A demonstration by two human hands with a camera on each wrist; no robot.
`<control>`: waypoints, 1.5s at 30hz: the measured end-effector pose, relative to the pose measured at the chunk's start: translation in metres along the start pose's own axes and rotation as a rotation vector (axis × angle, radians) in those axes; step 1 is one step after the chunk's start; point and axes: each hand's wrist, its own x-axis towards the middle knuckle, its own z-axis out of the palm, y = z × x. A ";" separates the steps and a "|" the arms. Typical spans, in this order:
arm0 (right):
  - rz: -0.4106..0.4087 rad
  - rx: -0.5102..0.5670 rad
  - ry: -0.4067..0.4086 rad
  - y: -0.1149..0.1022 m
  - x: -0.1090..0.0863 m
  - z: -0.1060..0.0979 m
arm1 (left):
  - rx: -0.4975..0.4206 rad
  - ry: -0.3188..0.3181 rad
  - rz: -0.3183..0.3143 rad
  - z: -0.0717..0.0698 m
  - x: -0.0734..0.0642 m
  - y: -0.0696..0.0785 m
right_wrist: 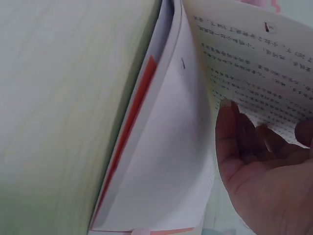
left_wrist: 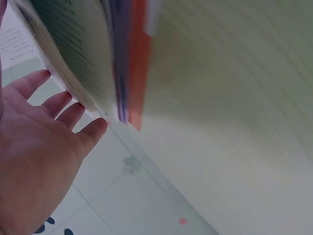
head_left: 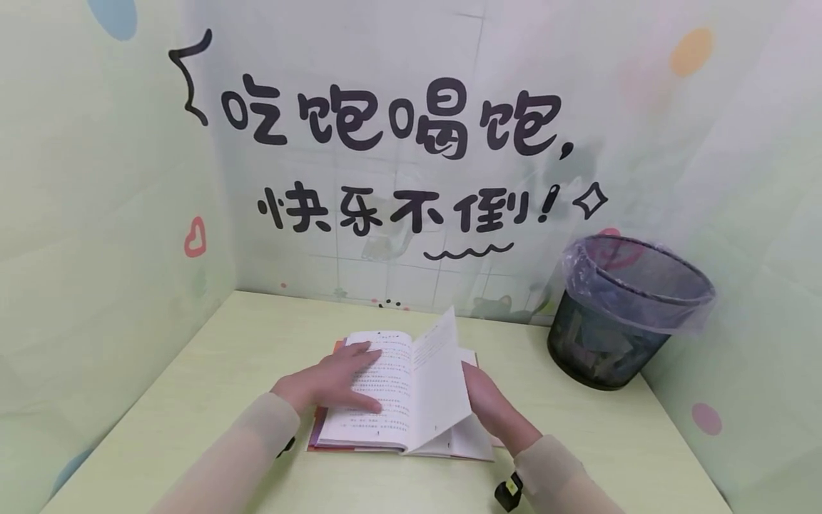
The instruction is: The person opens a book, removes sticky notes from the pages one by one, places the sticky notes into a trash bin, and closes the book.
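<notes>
An open book (head_left: pixel 366 428) lies on the table, its printed left page facing up. My left hand (head_left: pixel 337 378) rests on that left page with fingers spread and straight; the left wrist view shows the fingertips (left_wrist: pixel 93 129) beside the book's edge. One page (head_left: pixel 443 400) stands lifted near the book's middle, tilted up. Behind it, my right hand (head_left: pixel 491 407) is at its right side, fingers hidden in the head view. In the right wrist view, this hand's loosely bent fingers (right_wrist: pixel 227 132) lie against the printed underside of the lifted page (right_wrist: pixel 254 63).
A black mesh bin (head_left: pixel 604 343) with a clear plastic liner stands at the back right of the pale table (head_left: pixel 212 385). Patterned walls with large black lettering (head_left: pixel 443 121) enclose the table at the back and both sides.
</notes>
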 end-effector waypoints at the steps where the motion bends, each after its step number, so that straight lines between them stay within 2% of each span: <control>1: -0.013 -0.031 -0.001 0.000 0.000 0.003 | 0.014 0.000 -0.008 -0.001 -0.002 -0.005; 4: -0.064 -0.164 -0.028 0.000 -0.001 0.013 | 0.010 0.000 -0.049 -0.002 -0.008 -0.018; 7: -0.116 -0.284 -0.078 0.000 -0.004 0.023 | -0.033 0.005 -0.085 -0.002 -0.014 -0.028; 10: -0.128 -0.376 -0.123 -0.001 -0.008 0.030 | -0.063 0.011 -0.085 -0.002 -0.018 -0.034; 15: -0.145 -0.484 -0.164 -0.002 -0.013 0.037 | -0.057 0.024 -0.070 -0.004 -0.022 -0.040; 22: -0.107 -0.683 -0.224 -0.003 -0.017 0.045 | -0.012 0.044 -0.088 -0.007 -0.028 -0.051; 29: -0.061 -0.726 -0.266 -0.011 -0.019 0.048 | 0.008 0.061 -0.084 -0.018 -0.032 -0.056; 34: -0.048 -0.733 -0.266 -0.015 -0.020 0.049 | 0.061 0.135 -0.038 -0.026 -0.024 -0.046; 37: -0.050 -0.751 -0.256 -0.012 -0.019 0.052 | 0.037 0.182 -0.020 -0.029 -0.016 -0.030; 39: -0.051 -0.768 -0.250 -0.011 -0.018 0.053 | 0.023 0.191 0.006 -0.029 -0.011 -0.018; 41: -0.052 -0.796 -0.245 -0.011 -0.017 0.054 | 0.016 0.163 0.028 -0.028 -0.005 -0.004; 45: -0.055 -0.838 -0.246 -0.012 -0.017 0.053 | 0.000 0.059 0.063 -0.019 0.006 0.019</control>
